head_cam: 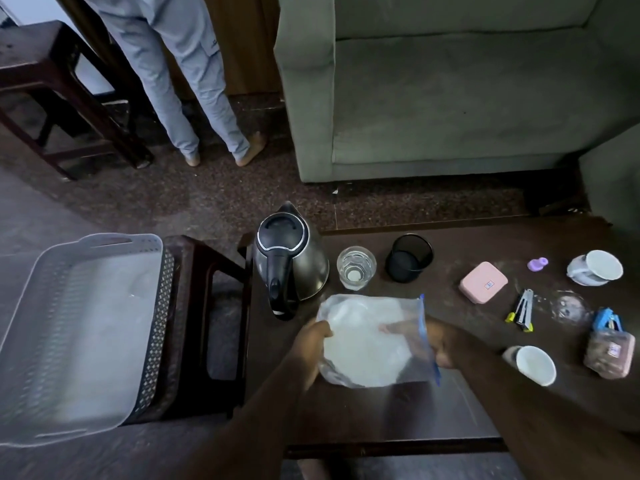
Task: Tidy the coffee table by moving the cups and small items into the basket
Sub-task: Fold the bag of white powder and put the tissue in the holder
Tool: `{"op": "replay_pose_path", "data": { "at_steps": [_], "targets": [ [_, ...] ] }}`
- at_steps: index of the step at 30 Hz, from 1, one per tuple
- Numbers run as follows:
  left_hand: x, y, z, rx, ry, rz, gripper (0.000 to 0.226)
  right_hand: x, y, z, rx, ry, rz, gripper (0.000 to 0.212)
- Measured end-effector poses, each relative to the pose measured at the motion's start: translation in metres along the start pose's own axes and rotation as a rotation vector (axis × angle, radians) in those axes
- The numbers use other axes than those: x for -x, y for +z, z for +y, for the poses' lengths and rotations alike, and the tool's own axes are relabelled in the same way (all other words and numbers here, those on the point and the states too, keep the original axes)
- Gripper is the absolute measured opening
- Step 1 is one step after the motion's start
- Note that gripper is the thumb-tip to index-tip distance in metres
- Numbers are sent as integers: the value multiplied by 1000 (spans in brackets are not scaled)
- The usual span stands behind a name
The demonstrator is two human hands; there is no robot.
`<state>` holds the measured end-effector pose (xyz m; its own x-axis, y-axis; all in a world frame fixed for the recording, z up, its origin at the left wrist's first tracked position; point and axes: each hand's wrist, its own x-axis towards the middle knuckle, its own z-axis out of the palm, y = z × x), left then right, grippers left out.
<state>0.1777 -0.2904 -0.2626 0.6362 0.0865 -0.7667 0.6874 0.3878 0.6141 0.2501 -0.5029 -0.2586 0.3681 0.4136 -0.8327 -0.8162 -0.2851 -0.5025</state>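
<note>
Both my hands hold a clear zip bag [372, 341] with white contents, lifted over the near left part of the dark coffee table [460, 403]. My left hand [313, 344] grips its left edge and my right hand [441, 344] grips the right edge by the blue zip strip. A light grey perforated basket [41, 393] sits to the left on a dark stool, with nothing in it. Two white cups lie on the table: one on its side near the front right [533, 363], another tipped at the far right [595, 268].
A steel kettle [291, 261], a glass of water [356, 268], a black mesh pot [408, 258], a pink box [483, 282], a purple piece [537, 264], clippers [523, 310], a glass lid [568, 308], a blue clip [606, 320] and a packet [609, 353] stand on the table. A person's legs [194, 98] are by a grey sofa [450, 98].
</note>
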Motion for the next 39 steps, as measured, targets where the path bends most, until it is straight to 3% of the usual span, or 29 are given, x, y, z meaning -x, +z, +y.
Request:
{"op": "replay_pose_path", "data": {
  "at_steps": [4,7,9,12,15,24,28,30,32,34,36,39],
  "targets": [
    [-10,-7,4,-15,-6,16,35,-11,7,1,3,11,83,48],
    [-22,-14,3,-66,38,85,27,-13,4,-1,-144,-1,21,41],
    [-24,-13,0,-119,34,121,17,-9,1,-1,-112,6,-36,39],
    [-24,-10,-9,-144,39,147,16,-3,-6,-4,-87,-53,10,21],
    [-26,-9,-22,-174,37,255,19,-3,-29,10,-37,-102,-7,45],
    [-21,-13,-34,-336,80,422,9,45,-113,18,-76,-162,290,35],
    [-18,5,-33,-581,-12,701,54,64,-133,6,-73,-184,319,26],
    [-5,20,-34,-914,122,794,64,68,-141,3,-83,-186,315,28],
    [0,34,-45,-1243,352,701,56,68,-145,3,-107,-184,311,35],
    [0,50,-57,-1435,445,540,44,66,-146,4,-125,-185,319,36],
    [-7,65,-66,-1528,393,378,45,62,-145,6,-128,-186,342,32],
    [-22,74,-78,-1604,273,179,68,55,-143,10,-123,-177,330,34]
  ]
}}
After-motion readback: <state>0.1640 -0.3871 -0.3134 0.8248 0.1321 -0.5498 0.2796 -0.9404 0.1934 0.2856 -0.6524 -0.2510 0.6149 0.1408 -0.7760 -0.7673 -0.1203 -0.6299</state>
